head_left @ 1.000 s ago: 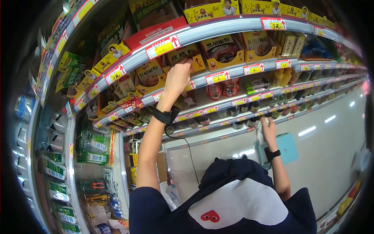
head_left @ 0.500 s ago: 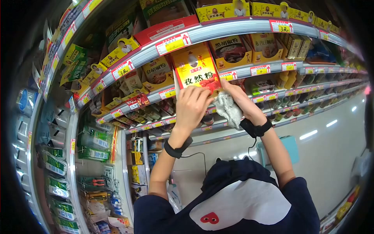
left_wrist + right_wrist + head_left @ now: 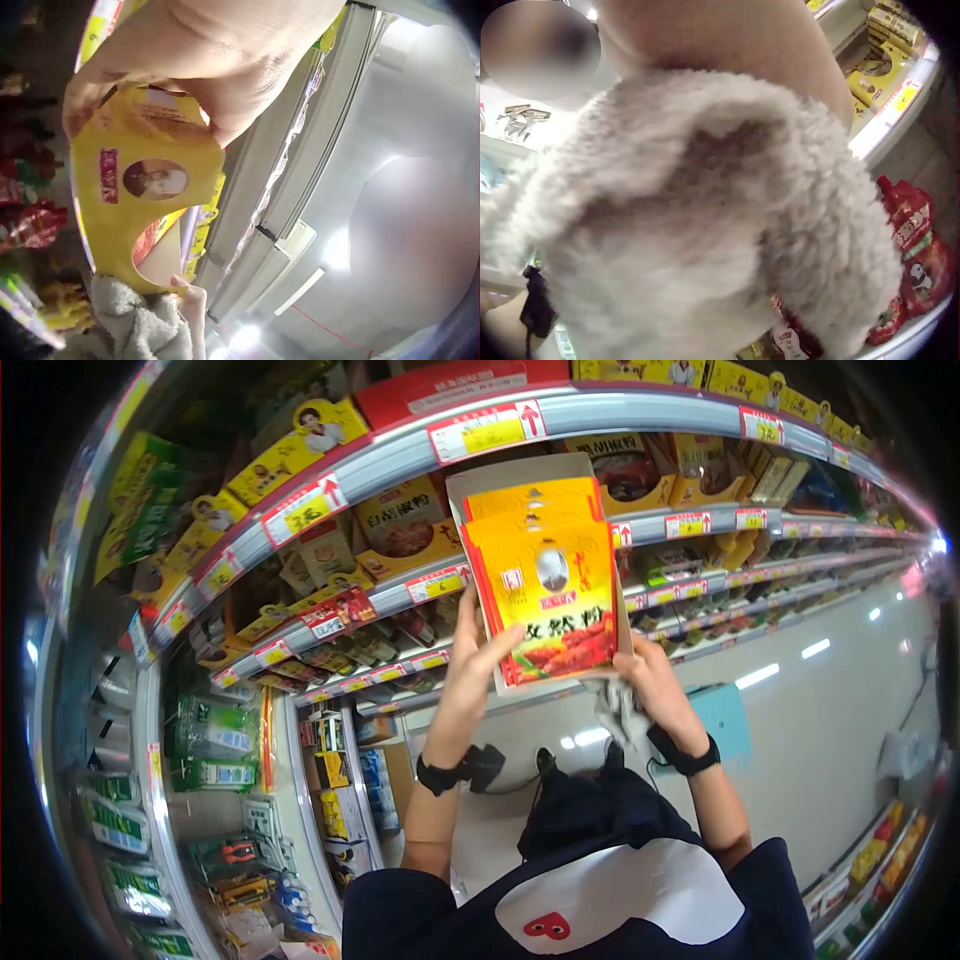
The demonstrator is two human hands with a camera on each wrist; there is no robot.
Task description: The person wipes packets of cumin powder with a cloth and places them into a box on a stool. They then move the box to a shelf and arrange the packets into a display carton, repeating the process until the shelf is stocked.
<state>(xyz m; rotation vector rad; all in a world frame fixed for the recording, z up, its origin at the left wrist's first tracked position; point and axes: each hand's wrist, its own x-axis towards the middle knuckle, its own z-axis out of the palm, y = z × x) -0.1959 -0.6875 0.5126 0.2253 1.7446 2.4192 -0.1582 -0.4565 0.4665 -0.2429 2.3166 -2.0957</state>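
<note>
In the head view, an open cardboard display box [image 3: 520, 472] filled with yellow and red cumin powder packets [image 3: 555, 575] is held tilted in front of the shelves. My left hand [image 3: 470, 670] grips its left side, with the thumb over the front packet. At the lower right corner, my right hand [image 3: 655, 685] holds the box and a light grey fluffy cloth [image 3: 618, 710], which hangs below it. The left wrist view shows the box's yellow front [image 3: 97, 247] with a round cutout. The cloth [image 3: 705, 247] fills most of the right wrist view, hiding the right fingers.
Curved shelf edges with price tags [image 3: 490, 430] run above and behind the box. White pepper packets [image 3: 400, 520] stand to its left on the shelf, black pepper packets [image 3: 620, 465] to its right. A light blue stool-like object [image 3: 720, 725] is on the floor at right.
My left hand reached into the shelf at first, with the right hand lower down holding the cloth. Both hands then met at the cumin box, which has come off the shelf towards me.
</note>
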